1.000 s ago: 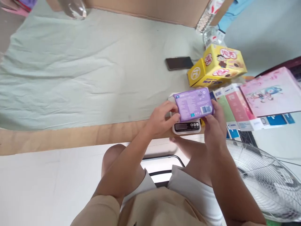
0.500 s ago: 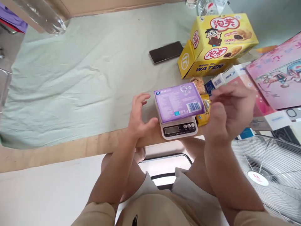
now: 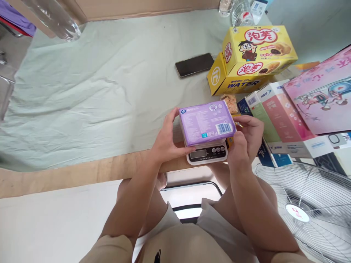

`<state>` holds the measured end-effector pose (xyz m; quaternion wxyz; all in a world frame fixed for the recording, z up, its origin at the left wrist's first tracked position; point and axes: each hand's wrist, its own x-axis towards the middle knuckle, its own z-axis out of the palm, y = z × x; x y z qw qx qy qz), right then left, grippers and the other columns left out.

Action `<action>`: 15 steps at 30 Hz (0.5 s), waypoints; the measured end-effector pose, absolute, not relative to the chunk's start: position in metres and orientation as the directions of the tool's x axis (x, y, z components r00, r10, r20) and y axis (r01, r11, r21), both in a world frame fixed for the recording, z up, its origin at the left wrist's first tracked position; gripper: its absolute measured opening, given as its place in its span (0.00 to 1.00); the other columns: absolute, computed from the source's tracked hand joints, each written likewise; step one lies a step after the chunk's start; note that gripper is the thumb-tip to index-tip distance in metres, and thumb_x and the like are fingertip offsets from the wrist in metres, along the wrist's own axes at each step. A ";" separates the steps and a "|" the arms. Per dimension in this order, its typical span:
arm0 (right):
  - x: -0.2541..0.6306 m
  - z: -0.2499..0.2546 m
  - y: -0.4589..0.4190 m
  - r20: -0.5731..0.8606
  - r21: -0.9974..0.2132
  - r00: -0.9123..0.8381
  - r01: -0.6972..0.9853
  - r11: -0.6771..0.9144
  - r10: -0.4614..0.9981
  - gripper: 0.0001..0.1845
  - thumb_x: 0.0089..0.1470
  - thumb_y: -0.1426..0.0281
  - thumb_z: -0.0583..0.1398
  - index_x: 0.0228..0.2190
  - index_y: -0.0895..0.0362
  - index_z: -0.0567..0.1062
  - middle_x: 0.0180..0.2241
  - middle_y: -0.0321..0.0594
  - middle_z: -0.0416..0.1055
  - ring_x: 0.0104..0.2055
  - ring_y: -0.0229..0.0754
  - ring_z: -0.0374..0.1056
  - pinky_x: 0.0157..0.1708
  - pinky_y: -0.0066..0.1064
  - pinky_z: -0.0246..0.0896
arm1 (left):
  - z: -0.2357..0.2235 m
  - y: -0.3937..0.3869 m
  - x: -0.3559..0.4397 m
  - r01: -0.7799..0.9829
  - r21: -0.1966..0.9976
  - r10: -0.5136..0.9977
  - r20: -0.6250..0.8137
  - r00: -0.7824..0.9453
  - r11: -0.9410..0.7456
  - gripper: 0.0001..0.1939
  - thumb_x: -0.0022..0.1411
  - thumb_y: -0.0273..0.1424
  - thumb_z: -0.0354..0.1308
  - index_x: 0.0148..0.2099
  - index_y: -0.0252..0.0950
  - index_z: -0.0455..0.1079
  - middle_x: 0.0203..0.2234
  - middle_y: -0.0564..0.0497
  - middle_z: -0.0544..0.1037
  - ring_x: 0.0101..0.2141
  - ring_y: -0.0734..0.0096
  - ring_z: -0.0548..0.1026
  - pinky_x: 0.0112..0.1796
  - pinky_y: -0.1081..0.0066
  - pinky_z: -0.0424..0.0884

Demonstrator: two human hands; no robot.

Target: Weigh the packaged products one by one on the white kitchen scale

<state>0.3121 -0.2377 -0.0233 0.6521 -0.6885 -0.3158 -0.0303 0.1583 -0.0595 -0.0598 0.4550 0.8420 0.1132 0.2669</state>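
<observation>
A purple tissue pack (image 3: 205, 122) lies on a small white kitchen scale (image 3: 208, 155), covering its platform. The scale's dark display and its buttons show in front of the pack. My left hand (image 3: 168, 140) grips the pack's left end, thumb along the near edge and fingers at the far left corner. At the right end, my right hand (image 3: 245, 140) holds the pack's edge with its thumb and bent fingers. Behind that hand, a yellow snack packet (image 3: 230, 142) is mostly hidden, and a clear packet of snack food (image 3: 230, 103) sits just beyond it.
A black phone (image 3: 194, 65) lies on the green cloth (image 3: 95, 84). Two stacked yellow boxes (image 3: 257, 45) stand at the back right, with bottles behind them. Pink and white cartons (image 3: 287, 113) crowd the right side. A wire-caged fan (image 3: 309, 208) is at the lower right.
My right hand has come down and left onto the pack's right end. My left hand has closed in on its left end. The pack stays on the scale.
</observation>
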 end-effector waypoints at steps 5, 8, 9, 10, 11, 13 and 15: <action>0.309 -0.025 -0.235 0.407 -0.906 0.781 0.411 0.100 0.474 0.16 0.64 0.55 0.58 0.48 0.48 0.71 0.46 0.43 0.69 0.45 0.48 0.69 0.46 0.43 0.68 | -0.056 -0.061 0.159 -0.047 0.829 0.440 0.342 0.830 -0.557 0.62 0.50 0.59 0.74 0.77 0.47 0.48 0.72 0.38 0.64 0.71 0.38 0.65 0.69 0.42 0.65; 0.311 -0.027 -0.235 0.394 -0.914 0.773 0.389 0.120 0.497 0.17 0.62 0.55 0.60 0.49 0.49 0.72 0.46 0.42 0.69 0.46 0.47 0.69 0.46 0.41 0.68 | -0.054 -0.061 0.159 -0.014 0.848 0.474 0.310 0.825 -0.530 0.60 0.48 0.57 0.76 0.76 0.47 0.52 0.71 0.39 0.66 0.69 0.36 0.68 0.68 0.41 0.67; 0.312 -0.029 -0.236 0.390 -0.916 0.770 0.381 0.125 0.505 0.18 0.62 0.55 0.60 0.49 0.49 0.72 0.46 0.42 0.69 0.46 0.46 0.69 0.46 0.40 0.68 | -0.054 -0.061 0.159 -0.010 0.853 0.483 0.305 0.821 -0.521 0.60 0.49 0.56 0.76 0.75 0.47 0.52 0.70 0.39 0.67 0.69 0.36 0.68 0.68 0.41 0.67; 0.312 -0.030 -0.236 0.386 -0.918 0.768 0.374 0.131 0.512 0.18 0.62 0.54 0.60 0.49 0.49 0.72 0.46 0.42 0.69 0.45 0.46 0.70 0.46 0.40 0.68 | -0.053 -0.060 0.158 -0.015 0.859 0.489 0.306 0.817 -0.512 0.59 0.49 0.56 0.76 0.75 0.47 0.53 0.70 0.39 0.67 0.69 0.37 0.68 0.68 0.42 0.67; 0.313 -0.031 -0.236 0.380 -0.921 0.766 0.365 0.136 0.518 0.19 0.62 0.53 0.60 0.50 0.49 0.72 0.46 0.42 0.70 0.45 0.46 0.70 0.46 0.40 0.69 | -0.052 -0.060 0.158 -0.026 0.865 0.496 0.312 0.811 -0.502 0.59 0.50 0.57 0.75 0.75 0.46 0.53 0.70 0.38 0.67 0.69 0.38 0.68 0.67 0.43 0.68; 0.313 -0.032 -0.237 0.368 -0.927 0.764 0.345 0.147 0.530 0.21 0.62 0.52 0.59 0.51 0.48 0.72 0.47 0.43 0.71 0.46 0.47 0.71 0.47 0.41 0.70 | -0.047 -0.061 0.156 -0.052 0.883 0.512 0.318 0.798 -0.466 0.59 0.49 0.57 0.75 0.75 0.46 0.52 0.71 0.37 0.65 0.70 0.39 0.66 0.65 0.46 0.72; 0.311 -0.030 -0.238 0.346 -0.937 0.759 0.304 0.170 0.551 0.22 0.62 0.51 0.58 0.52 0.48 0.72 0.48 0.43 0.71 0.48 0.48 0.71 0.48 0.42 0.71 | -0.038 -0.063 0.154 -0.080 0.907 0.530 0.312 0.789 -0.414 0.59 0.49 0.57 0.75 0.75 0.47 0.54 0.70 0.37 0.66 0.69 0.39 0.68 0.60 0.51 0.77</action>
